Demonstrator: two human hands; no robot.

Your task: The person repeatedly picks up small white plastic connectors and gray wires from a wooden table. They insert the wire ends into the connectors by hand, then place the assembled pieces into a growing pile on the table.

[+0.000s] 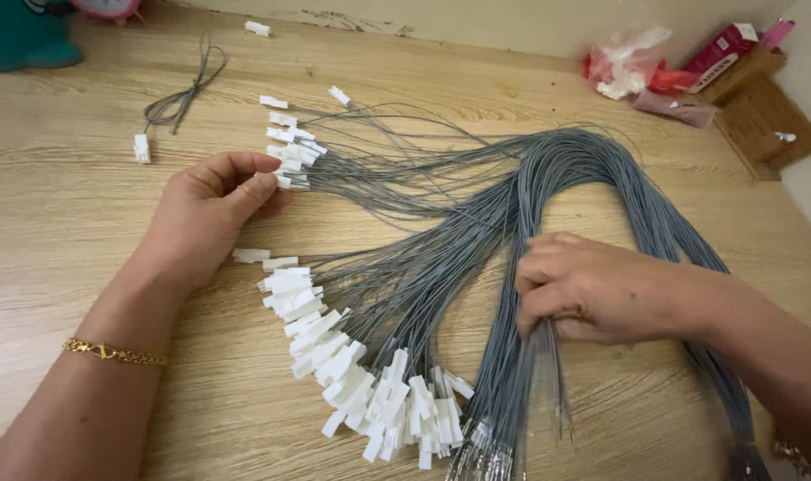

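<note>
1. Grey wires (477,223) lie in a big looped bundle across the wooden table (58,223), arching from the centre up toward 1 o'clock and falling back down to 5 o'clock.
2. White plastic connectors (352,374) end many of the wires, fanned in a curved row from the centre down to 6 o'clock; a smaller cluster of connectors (291,147) sits at 11 o'clock.
3. Left hand (205,214) rests at 9 o'clock of the centre, thumb and fingers pressed together, pinching one small connector at the edge of the upper cluster.
4. Right hand (593,289) sits at 4 o'clock, fingers curled and closed around a bunch of the wires, whose bare metal ends (486,459) hang below at 6 o'clock.
5. A gold bracelet (111,353) circles the left wrist at 8 o'clock.
6. A separate short wire with a connector (174,102) lies apart at 10 o'clock.
7. A red and clear plastic bag (633,62) and a small cardboard box (762,111) sit at 2 o'clock near the wall.
</note>
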